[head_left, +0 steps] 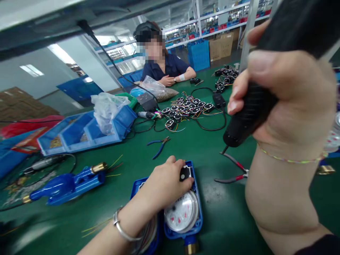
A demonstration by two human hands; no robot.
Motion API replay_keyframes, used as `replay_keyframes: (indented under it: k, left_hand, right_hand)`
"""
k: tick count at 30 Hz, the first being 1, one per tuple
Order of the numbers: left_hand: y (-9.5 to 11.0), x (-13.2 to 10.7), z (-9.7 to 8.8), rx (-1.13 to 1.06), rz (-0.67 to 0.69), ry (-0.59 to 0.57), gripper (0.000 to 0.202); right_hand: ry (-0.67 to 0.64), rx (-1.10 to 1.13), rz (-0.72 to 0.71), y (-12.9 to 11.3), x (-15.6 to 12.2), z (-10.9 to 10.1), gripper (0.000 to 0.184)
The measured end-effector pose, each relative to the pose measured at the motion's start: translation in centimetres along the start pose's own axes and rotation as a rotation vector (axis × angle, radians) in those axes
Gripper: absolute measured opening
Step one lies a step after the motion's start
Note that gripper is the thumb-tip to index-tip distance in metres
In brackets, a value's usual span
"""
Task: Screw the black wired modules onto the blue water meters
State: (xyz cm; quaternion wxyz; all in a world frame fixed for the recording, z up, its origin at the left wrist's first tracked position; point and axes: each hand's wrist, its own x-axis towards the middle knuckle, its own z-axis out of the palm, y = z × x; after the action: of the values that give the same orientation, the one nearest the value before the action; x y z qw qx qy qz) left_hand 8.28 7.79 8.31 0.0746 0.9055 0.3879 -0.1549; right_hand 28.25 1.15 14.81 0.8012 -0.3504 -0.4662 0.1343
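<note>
— How do the surfaces look from your end?

— On my feed, a blue housing (199,209) lies near the middle, a glossy, round-cornered shell on the smooth green tabletop (207,145). A round dial (179,214) sits in it, pale and shiny with small red marks, and a brass fitting (191,248) juts from its near end. At its far end is a flat black module (185,172) with a pale edge

— And the hands?

— I see the left hand (167,182) half curled over the housing, thumb and fingertips on the black module; whether they pinch it or only press on it, I can't tell. The right hand (287,85), raised on the right, is wrapped firmly around a black driver (236,132), a cylinder with a ribbed grip and a thin tip pointing down

— What lies about them?

— Just beyond that tip I have red-and-grey pliers (235,171), open, and farther left the blue-handled pliers (159,144), also open. Far centre, a heap of boxy black units (186,108) trails thin coloured wires. On the left I see hard plastic blue bins (77,132) topped by a crumpled clear bag (106,109), and nearer, a bulbous blue pipe body (61,186) with brass ends
</note>
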Motion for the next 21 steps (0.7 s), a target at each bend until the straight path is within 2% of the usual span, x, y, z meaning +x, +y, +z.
replay_keyframes:
  k: [3, 5, 7, 8, 13, 17, 21]
  left_hand:
    - [0.1, -0.1, 0.1, -0.015, -0.016, -0.002, 0.035]
    - [0.1, -0.2, 0.0, -0.024, -0.002, -0.011, 0.04]
    - [0.1, -0.1, -0.2, -0.03, 0.016, -0.023, 0.042]
    - [0.1, -0.1, -0.2, -0.03, 0.017, -0.027, 0.042]
    - [0.3, 0.1, 0.0, -0.017, -0.016, -0.002, 0.033]
    - [0.3, 0.1, 0.5, -0.025, 0.007, 0.032, 0.03]
    - [0.1, -0.1, 0.5, -0.08, 0.041, 0.077, 0.025]
  right_hand:
    - [-0.199, -0.222, 0.105, 3.0, 0.9, 0.5, 0.028]
    - [-0.351, -0.562, 0.11, 5.6, 1.2, 1.4, 0.029]
    - [-0.557, -0.919, 0.152, 8.5, 0.8, 2.5, 0.032]
    - [-0.642, -1.011, 0.187, 9.9, 0.3, 3.1, 0.033]
    - [-0.919, -1.176, 0.312, 15.1, -4.5, 4.2, 0.041]
    - [-0.986, -1.211, 0.374, 16.6, -7.6, 3.2, 0.038]
    - [-0.895, -1.1, 0.396, 15.6, -8.5, 1.2, 0.036]
